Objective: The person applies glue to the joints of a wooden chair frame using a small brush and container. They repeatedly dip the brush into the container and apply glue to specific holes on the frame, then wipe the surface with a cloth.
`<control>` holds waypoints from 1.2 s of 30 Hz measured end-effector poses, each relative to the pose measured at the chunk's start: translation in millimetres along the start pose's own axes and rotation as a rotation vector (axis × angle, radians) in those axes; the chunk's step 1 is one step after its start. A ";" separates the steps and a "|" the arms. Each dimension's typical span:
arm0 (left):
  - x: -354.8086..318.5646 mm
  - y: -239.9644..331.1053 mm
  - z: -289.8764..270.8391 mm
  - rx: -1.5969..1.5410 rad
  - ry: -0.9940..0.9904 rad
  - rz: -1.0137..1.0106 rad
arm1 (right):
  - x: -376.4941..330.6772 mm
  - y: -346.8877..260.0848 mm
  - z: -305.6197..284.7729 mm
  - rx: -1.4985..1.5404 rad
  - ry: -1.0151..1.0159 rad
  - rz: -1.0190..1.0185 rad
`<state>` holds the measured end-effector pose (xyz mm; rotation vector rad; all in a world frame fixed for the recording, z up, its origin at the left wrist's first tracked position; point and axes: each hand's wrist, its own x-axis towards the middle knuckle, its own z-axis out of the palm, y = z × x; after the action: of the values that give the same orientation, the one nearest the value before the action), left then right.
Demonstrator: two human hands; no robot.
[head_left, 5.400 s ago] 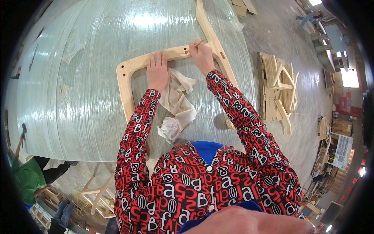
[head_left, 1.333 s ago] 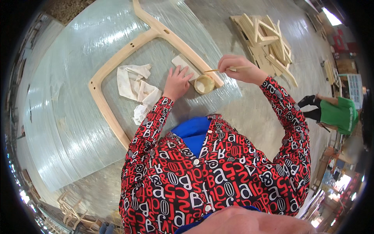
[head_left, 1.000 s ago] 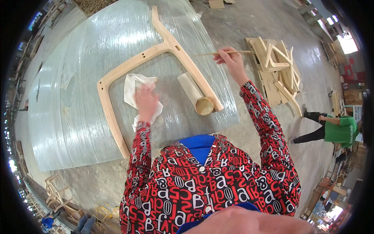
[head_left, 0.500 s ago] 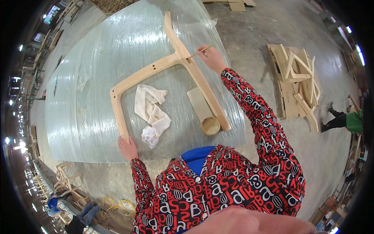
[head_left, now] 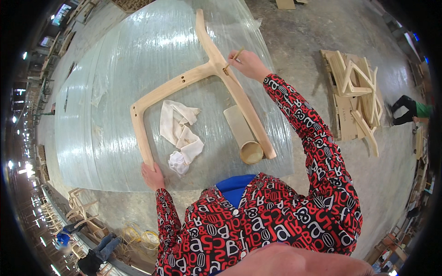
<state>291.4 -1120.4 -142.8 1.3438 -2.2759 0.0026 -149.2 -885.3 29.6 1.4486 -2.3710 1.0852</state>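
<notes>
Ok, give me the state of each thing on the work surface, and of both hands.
Wooden frame: lying flat.
Left hand: touching the frame's near left end.
Thin stick: slanted, lower tip at the frame.
Right hand: pinching the stick.
Cloth: crumpled, unheld.
Cup: upright, lidless.
Pale oblong piece: lying beside the frame.
Plastic film: wrinkled, spread underneath.

Wooden frame [head_left: 170, 87]: lower-left end partly covered by left hand [head_left: 153, 176]. At the frame's slot, stick [head_left: 238, 54] tip too small to resolve. Right of frame, green-shirted person [head_left: 423, 110] cut off at picture's rim.
</notes>
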 end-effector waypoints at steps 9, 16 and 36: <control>-5.7 -0.1 -1.8 0.011 0.006 -0.010 | 5.7 -1.7 3.2 -0.216 -0.018 -0.099; -7.1 -2.1 -3.5 0.026 0.024 -0.002 | 8.8 -4.9 -3.1 -0.228 -0.188 -0.086; -11.4 -1.6 -9.6 0.023 -0.016 -0.025 | 12.1 -4.4 -7.5 -0.236 -0.222 -0.023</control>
<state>301.1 -1109.4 -139.5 1.3888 -2.2789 0.0092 -153.6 -890.1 43.0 1.5744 -2.5179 0.6400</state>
